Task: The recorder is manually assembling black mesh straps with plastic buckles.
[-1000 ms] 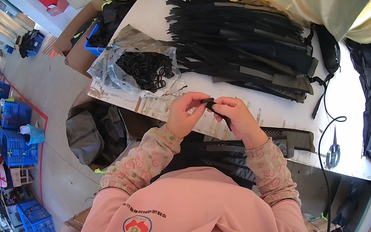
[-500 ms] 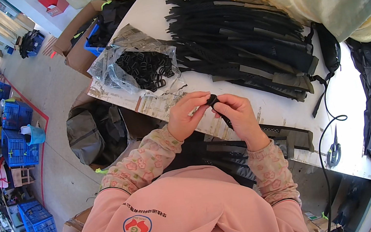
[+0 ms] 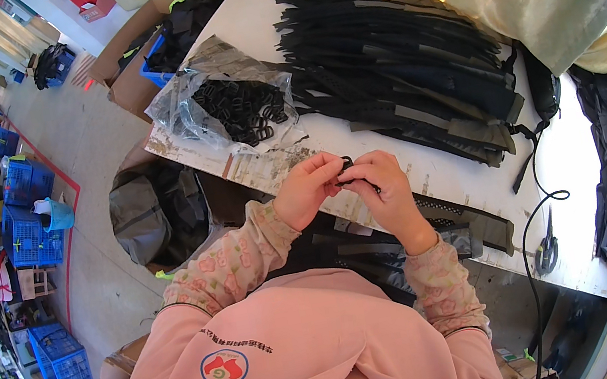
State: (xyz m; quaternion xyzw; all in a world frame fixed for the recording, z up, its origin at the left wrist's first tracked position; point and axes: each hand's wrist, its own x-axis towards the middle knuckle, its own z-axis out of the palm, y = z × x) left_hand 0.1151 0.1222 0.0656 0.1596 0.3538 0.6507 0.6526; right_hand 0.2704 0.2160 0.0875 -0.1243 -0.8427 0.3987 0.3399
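Over the table's front edge, my two hands meet at a small black buckle. My left hand pinches its left side between thumb and fingers. From the right, my right hand is closed with its fingertips on a black strap at the buckle; most of the strap is hidden by the fingers. Beyond my left hand lies a clear plastic bag, open and full of loose black buckles. Past my right hand, a large stack of black straps is spread over the white table.
Scissors and a black cable lie at the table's right. More black strap pieces hang along the front edge near my lap. A cardboard box stands at the far left corner, with a dark fabric bundle below.
My right hand's fingers have turned inward over the strap, covering the part that hung below. The buckle now shows upright between both hands' fingertips.
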